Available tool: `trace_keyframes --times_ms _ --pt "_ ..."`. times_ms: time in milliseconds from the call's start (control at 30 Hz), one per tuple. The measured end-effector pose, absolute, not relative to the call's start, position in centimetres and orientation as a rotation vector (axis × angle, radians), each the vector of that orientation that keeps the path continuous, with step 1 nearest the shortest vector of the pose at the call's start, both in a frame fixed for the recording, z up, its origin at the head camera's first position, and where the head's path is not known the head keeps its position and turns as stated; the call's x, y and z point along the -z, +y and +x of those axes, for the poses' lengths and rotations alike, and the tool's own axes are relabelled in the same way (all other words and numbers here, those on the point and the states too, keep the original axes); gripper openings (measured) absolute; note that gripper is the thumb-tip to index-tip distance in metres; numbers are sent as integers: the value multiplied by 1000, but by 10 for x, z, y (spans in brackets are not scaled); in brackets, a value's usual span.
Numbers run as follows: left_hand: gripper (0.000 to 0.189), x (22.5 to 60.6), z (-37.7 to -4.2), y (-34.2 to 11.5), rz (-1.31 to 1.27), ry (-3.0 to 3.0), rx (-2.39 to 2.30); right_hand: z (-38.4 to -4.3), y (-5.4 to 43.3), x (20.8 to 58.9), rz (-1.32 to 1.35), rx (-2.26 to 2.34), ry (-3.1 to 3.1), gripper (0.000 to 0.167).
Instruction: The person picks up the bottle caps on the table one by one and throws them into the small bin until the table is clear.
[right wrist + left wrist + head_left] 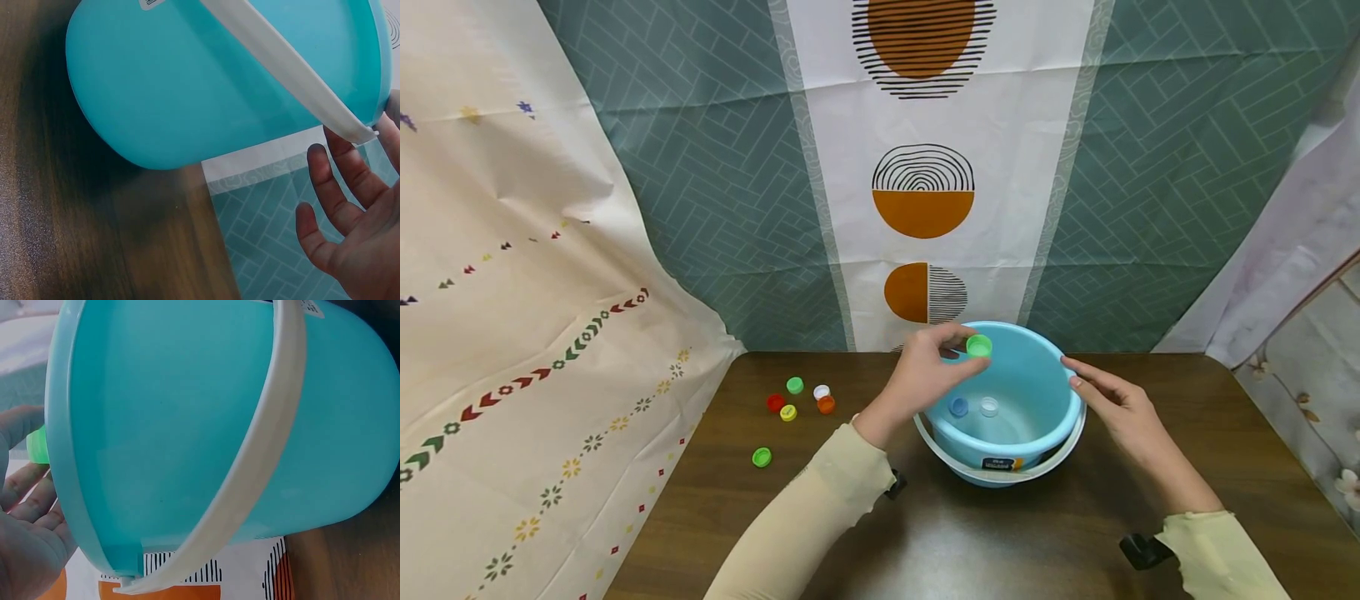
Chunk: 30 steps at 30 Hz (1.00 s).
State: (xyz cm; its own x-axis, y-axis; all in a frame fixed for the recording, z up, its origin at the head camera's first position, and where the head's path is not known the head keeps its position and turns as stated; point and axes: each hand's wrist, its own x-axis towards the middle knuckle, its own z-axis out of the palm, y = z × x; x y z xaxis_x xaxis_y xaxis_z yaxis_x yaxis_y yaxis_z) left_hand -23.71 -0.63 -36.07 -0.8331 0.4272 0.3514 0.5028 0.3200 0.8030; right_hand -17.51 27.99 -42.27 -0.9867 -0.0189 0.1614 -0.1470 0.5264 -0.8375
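My left hand (925, 367) pinches a green bottle cap (979, 347) over the mouth of a light blue bucket (1030, 383). In the left wrist view the same cap (37, 447) shows between thumb and fingers beside the bucket's rim (59, 425). Two more caps lie on the bucket's floor: a blue cap (958, 407) and a whitish cap (988, 407). At the bucket's right side, my right hand (1116, 408) touches the rim with its fingertips. Its other fingers (325, 181) extend loosely near the white handle (294, 75).
Left of the bucket, several loose caps lie on the brown wooden table (700, 533): a red cap (776, 403), a yellow cap (787, 412), an orange cap (826, 405), a white cap (822, 392) and green caps (762, 457). A patterned curtain (737, 208) hangs behind.
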Motion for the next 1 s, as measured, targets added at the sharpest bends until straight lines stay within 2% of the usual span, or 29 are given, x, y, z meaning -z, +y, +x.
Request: trace_keyframes --times_ms 1000 --pt "32 364 -231 -5 -911 -2517 1522 -174 279 421 102 -1412 -2643 41"
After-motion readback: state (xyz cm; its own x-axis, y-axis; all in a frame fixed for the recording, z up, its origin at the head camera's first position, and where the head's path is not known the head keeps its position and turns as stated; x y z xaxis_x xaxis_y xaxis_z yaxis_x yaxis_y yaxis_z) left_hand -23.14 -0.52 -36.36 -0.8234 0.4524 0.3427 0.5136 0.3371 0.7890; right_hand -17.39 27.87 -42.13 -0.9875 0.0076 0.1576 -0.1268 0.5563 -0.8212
